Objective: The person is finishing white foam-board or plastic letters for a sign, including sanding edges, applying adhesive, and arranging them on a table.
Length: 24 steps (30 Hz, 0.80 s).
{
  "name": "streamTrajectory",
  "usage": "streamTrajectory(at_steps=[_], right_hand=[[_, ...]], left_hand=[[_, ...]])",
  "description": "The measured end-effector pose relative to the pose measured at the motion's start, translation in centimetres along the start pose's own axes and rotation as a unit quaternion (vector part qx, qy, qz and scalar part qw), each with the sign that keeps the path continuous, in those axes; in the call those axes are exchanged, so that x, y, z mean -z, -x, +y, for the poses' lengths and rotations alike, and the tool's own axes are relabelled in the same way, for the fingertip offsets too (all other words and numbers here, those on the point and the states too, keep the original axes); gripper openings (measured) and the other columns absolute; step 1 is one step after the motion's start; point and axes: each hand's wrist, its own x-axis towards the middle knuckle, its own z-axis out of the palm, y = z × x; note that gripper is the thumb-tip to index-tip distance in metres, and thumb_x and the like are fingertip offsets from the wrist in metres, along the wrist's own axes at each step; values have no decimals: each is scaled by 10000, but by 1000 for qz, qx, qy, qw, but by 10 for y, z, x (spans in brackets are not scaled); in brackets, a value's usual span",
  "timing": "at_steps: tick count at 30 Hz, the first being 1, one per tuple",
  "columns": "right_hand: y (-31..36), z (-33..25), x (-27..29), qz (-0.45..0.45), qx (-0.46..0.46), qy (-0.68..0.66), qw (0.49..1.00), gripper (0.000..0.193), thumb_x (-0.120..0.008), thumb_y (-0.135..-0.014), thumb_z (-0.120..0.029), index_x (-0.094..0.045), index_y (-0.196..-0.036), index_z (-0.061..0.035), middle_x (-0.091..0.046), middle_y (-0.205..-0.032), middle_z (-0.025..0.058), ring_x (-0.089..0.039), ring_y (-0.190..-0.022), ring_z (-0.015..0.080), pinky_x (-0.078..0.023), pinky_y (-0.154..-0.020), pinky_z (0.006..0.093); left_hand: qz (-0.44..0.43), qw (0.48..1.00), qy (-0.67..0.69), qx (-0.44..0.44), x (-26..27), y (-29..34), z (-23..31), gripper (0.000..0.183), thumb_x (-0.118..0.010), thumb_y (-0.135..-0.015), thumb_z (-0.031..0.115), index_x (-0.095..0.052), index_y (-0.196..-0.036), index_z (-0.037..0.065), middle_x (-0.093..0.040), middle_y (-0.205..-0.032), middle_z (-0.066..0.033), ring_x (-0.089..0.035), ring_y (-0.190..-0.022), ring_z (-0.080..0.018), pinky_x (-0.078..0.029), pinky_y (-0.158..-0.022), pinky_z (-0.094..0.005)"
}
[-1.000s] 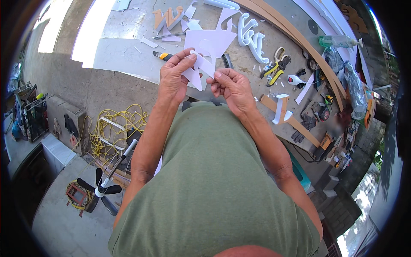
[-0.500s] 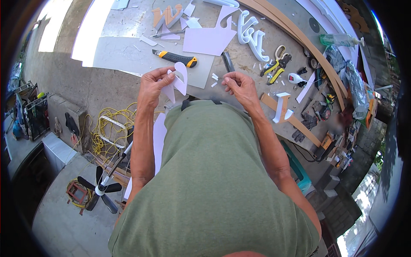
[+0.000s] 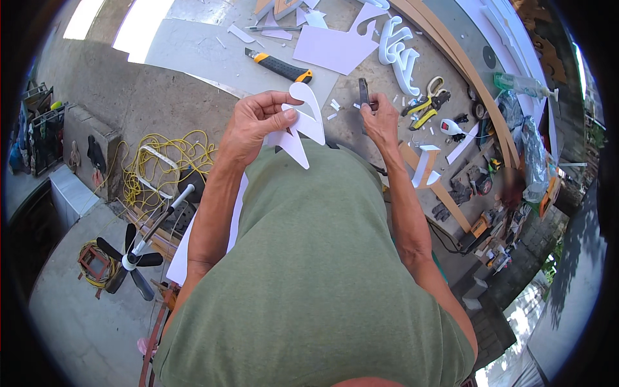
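My left hand (image 3: pixel 251 126) pinches a flat white cut-out piece (image 3: pixel 311 122) with a curved top and pointed ends, held up above the table's near edge. The fingers of my right hand (image 3: pixel 382 122) are closed around a slim dark tool (image 3: pixel 363 91); its exact kind is not clear. Beyond my left hand lies a black and yellow utility knife (image 3: pixel 280 66) on a grey sheet (image 3: pixel 213 51). Small white scraps (image 3: pixel 334 104) lie between the two hands. A white sheet offcut (image 3: pixel 332 48) with a hooked cutout rests farther back.
White raised lettering (image 3: pixel 398 55) stands beyond my right hand. Yellow-handled pliers or snips (image 3: pixel 425 106), a small white bottle (image 3: pixel 451 127) and a white L-shaped piece (image 3: pixel 423 166) lie to the right. Long brown strips (image 3: pixel 451 51) curve along the far right. Yellow cord (image 3: pixel 151 171) lies on the left.
My right hand has moved onto the dark tool that lay on the table and grasped it. My left hand has shifted right with the white piece, which is turned. The view has shifted slightly.
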Motion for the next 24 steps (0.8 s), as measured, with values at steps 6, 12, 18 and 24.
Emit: streamTrajectory(at_steps=[6, 12, 18, 24], right_hand=[[22, -52, 71, -83, -212, -644, 730, 256, -539, -923, -51, -475, -1162, 17, -690, -1003, 199, -682, -753, 207, -570, -693, 326], [41, -88, 102, -23, -114, -608, 785, 418, -561, -967, -97, -485, -1363, 15, -669, -1008, 155, -665, -795, 194, -566, -692, 324], [45, -108, 119, -70, -32, -583, 809, 452, -580, -979, -126, -480, -1405, -12, -594, -1188, 131, -634, -848, 159, -544, -673, 277], [41, -115, 117, -64, -108, -583, 802, 397, -567, -982, -116, -519, -1357, 5, -628, -1135, 108, -645, -872, 169, -589, -682, 283]], left_hand=[[-70, 994, -87, -10, -26, 8, 14, 309, -771, -820, 83, -677, -1089, -36, -717, -859, -88, -669, -727, -100, -538, -652, -224], [-97, 972, -208, -57, -49, 16, 19, 363, -776, -834, 178, -680, -1103, -46, -706, -818, -58, -626, -694, -64, -475, -598, -201], [-79, 975, -202, -41, -64, 16, 22, 355, -773, -844, 229, -713, -1107, -2, -656, -680, -6, -563, -625, -44, -422, -554, -204], [-106, 950, -295, -17, -69, 8, 27, 338, -770, -854, 234, -714, -1101, 10, -710, -748, -51, -619, -685, -57, -433, -573, -200]])
